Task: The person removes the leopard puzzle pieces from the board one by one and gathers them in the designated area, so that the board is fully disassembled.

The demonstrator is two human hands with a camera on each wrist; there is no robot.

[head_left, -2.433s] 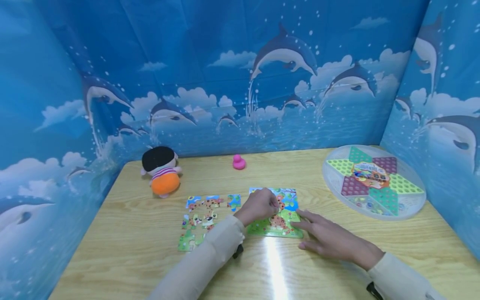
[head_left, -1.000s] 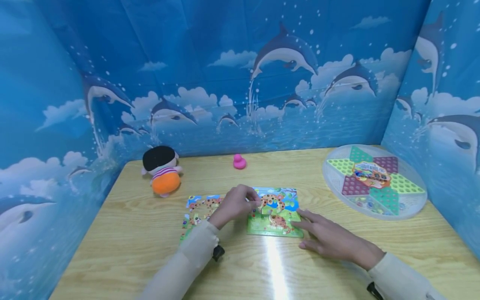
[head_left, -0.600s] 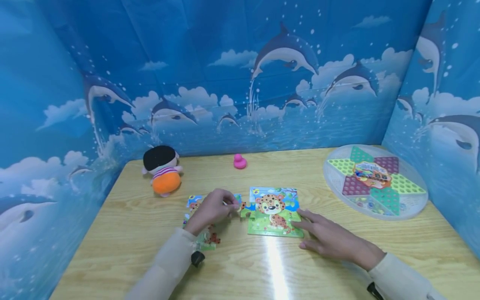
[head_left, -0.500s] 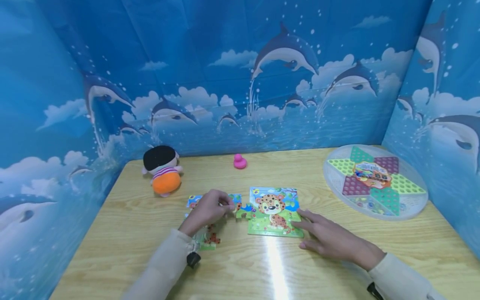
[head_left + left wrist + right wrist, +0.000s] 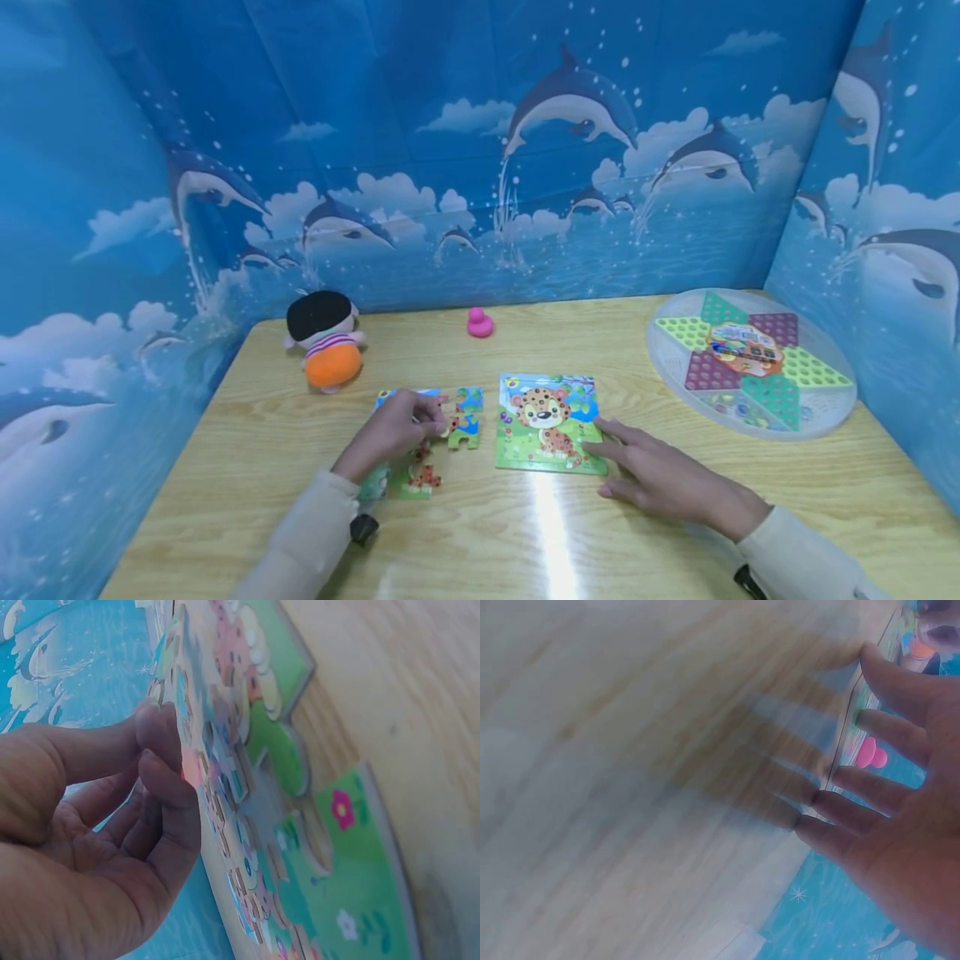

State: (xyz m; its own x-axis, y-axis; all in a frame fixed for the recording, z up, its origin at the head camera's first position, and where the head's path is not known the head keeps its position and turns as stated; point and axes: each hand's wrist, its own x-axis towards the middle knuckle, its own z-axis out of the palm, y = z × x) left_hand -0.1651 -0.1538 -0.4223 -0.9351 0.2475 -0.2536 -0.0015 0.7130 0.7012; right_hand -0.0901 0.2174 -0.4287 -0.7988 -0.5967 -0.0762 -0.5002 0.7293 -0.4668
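In the head view, my left hand (image 5: 397,425) pinches a jigsaw piece (image 5: 463,431) between thumb and fingertips, over the left group of pieces. Below and around this hand lie several loose jigsaw pieces (image 5: 420,482), partly hidden by it; a blue-green piece (image 5: 470,398) lies just behind the held one. To the right is a square puzzle board (image 5: 517,454) showing a spotted leopard cub. My right hand (image 5: 660,471) rests with spread fingers at the board's right edge. In the right wrist view, its fingertips (image 5: 866,716) touch or nearly touch the board.
A plush doll (image 5: 322,342) lies at the back left of the wooden table (image 5: 480,542). Near the back edge sits a pink toy duck (image 5: 479,323). A round Chinese checkers board (image 5: 750,362) lies at the right. Dolphin-print sheets (image 5: 450,125) wall the table's back and sides.
The left hand has moved left from the puzzle board to the loose pieces, carrying a jigsaw piece, and the board's cub picture is uncovered. My right hand has stayed at the board's edge.
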